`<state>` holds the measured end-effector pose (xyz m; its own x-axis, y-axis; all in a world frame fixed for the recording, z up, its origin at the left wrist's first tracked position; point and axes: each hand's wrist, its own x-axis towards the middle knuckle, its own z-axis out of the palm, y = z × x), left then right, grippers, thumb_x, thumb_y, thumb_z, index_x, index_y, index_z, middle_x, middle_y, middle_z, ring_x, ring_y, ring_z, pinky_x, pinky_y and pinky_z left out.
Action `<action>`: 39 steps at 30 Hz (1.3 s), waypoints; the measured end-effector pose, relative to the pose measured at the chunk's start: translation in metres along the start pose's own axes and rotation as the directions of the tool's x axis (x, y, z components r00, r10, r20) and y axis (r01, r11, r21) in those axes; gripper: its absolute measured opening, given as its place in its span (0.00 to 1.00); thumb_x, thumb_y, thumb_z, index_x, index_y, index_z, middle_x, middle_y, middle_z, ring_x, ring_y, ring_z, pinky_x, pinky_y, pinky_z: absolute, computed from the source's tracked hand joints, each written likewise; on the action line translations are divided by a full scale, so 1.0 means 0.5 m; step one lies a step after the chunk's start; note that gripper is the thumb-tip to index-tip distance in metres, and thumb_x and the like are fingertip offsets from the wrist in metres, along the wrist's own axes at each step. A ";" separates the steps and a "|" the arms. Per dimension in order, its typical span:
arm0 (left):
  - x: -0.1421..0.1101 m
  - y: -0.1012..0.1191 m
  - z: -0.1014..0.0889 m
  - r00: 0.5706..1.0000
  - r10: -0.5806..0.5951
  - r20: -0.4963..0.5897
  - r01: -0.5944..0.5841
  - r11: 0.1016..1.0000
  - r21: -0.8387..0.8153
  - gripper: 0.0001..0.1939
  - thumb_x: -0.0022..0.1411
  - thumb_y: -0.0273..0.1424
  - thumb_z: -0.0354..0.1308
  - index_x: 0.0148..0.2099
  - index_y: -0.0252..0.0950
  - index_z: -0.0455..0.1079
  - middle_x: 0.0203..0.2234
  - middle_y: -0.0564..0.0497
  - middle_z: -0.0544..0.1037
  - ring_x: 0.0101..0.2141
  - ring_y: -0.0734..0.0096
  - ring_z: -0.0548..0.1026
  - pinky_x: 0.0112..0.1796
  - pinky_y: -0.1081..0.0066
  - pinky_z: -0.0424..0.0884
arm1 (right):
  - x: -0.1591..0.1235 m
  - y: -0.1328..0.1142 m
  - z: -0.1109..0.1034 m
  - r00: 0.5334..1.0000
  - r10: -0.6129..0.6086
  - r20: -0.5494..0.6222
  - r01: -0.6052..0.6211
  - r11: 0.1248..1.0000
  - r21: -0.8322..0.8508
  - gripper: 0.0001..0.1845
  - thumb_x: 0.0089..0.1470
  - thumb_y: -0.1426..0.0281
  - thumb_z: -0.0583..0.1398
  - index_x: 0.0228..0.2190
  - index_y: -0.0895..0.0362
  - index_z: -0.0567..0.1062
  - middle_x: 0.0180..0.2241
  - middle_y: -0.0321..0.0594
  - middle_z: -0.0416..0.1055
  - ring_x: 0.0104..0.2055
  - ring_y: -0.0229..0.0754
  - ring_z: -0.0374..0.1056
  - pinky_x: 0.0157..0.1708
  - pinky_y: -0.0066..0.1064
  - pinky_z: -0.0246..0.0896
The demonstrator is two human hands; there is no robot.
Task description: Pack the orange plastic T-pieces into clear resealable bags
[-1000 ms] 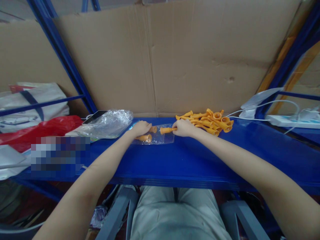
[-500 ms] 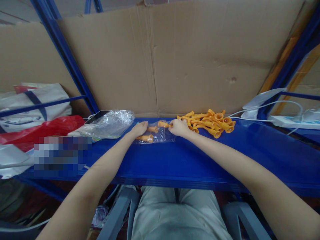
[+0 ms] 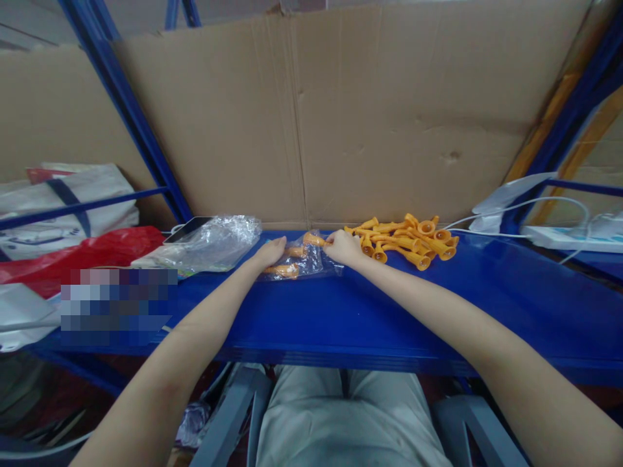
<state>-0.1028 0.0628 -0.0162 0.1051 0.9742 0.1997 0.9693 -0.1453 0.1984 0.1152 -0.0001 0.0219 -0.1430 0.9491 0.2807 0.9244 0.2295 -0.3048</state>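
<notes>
Orange horn-shaped piece (image 3: 314,240) pinched in the right hand's (image 3: 341,248) closed fingers at a clear plastic bag (image 3: 314,264); left hand (image 3: 270,251) presses the bag, finger opening unclear.

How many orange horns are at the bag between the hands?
3: far horn in the right hand, middle horn and near horn by the left hand; some may be hidden.

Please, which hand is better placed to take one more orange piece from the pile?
Probably the right hand: it is close beside the orange pile, though it must first release the orange piece at its fingertips. The left hand is farther, at the left end of the clear bag.
</notes>
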 end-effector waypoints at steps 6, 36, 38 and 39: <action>-0.006 0.016 -0.008 0.997 -0.056 0.056 0.056 0.998 0.003 0.32 0.68 0.36 0.27 0.61 0.26 0.62 0.59 0.43 0.64 0.60 0.65 0.61 0.57 0.70 0.56 | -0.002 -0.004 0.000 0.994 -0.108 -0.015 0.106 0.987 -0.124 0.17 0.53 0.68 0.52 0.38 0.55 0.78 0.41 0.47 0.77 0.47 0.52 0.70 0.43 0.38 0.59; 0.001 0.004 -0.002 0.979 -0.124 -0.160 0.105 0.987 -0.123 0.29 0.68 0.40 0.33 0.51 0.30 0.71 0.50 0.42 0.75 0.53 0.61 0.70 0.52 0.68 0.62 | 0.037 0.043 0.080 0.787 -0.603 -0.130 0.617 0.767 0.174 0.25 0.43 0.81 0.57 0.46 0.63 0.71 0.51 0.51 0.66 0.55 0.48 0.59 0.54 0.40 0.55; -0.001 0.004 -0.004 0.974 -0.137 -0.181 0.118 0.986 -0.115 0.29 0.68 0.40 0.32 0.50 0.30 0.71 0.47 0.41 0.76 0.51 0.60 0.71 0.51 0.67 0.63 | 0.026 0.049 0.075 0.851 -0.513 -0.118 0.523 0.848 0.088 0.23 0.44 0.80 0.56 0.46 0.64 0.70 0.50 0.54 0.65 0.53 0.50 0.60 0.51 0.41 0.58; -0.003 0.005 -0.006 0.970 -0.156 -0.186 0.137 0.984 -0.110 0.29 0.68 0.39 0.32 0.49 0.29 0.71 0.46 0.40 0.77 0.51 0.59 0.72 0.50 0.66 0.64 | 0.020 0.050 0.072 0.878 -0.468 -0.104 0.474 0.880 0.039 0.21 0.46 0.79 0.56 0.45 0.65 0.70 0.49 0.55 0.65 0.52 0.50 0.61 0.50 0.42 0.59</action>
<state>-0.1010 0.0604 -0.0131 -0.0904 0.9356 0.3414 0.9441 -0.0286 0.3285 0.1240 0.0227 -0.0158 -0.5214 0.7033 0.4832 0.7320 0.6596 -0.1703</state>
